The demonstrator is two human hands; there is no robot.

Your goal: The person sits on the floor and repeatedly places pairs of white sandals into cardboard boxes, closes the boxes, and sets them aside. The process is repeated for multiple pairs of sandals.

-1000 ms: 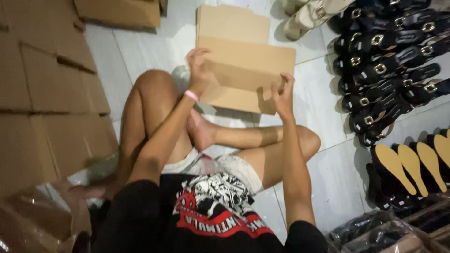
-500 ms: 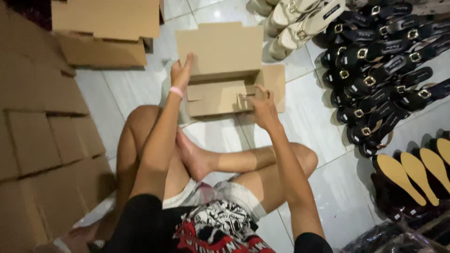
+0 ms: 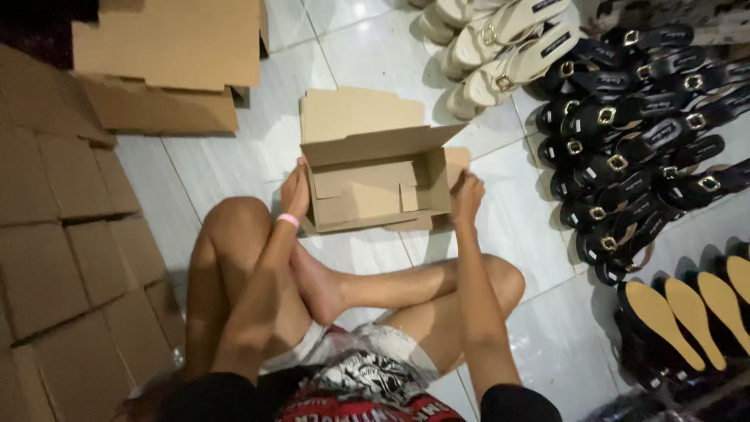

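Observation:
A brown cardboard box [image 3: 373,186] stands open on the white tiled floor in front of my crossed legs, its lid flap lying back behind it. My left hand [image 3: 295,191] presses flat against the box's left side wall; a pink band circles that wrist. My right hand [image 3: 466,197] grips the right side wall and its flap. The inside of the box shows folded bottom flaps and nothing else.
Folded cardboard boxes [image 3: 55,258] are stacked along the left, flat cardboard sheets [image 3: 168,59] lie at the back left. Cream sandals [image 3: 500,43] sit at the back, rows of black buckled sandals [image 3: 633,148] on the right, tan-soled ones [image 3: 687,312] at the lower right.
The flat cardboard that I held up has been folded into an open box and set on the floor. Both hands moved down to its two side walls.

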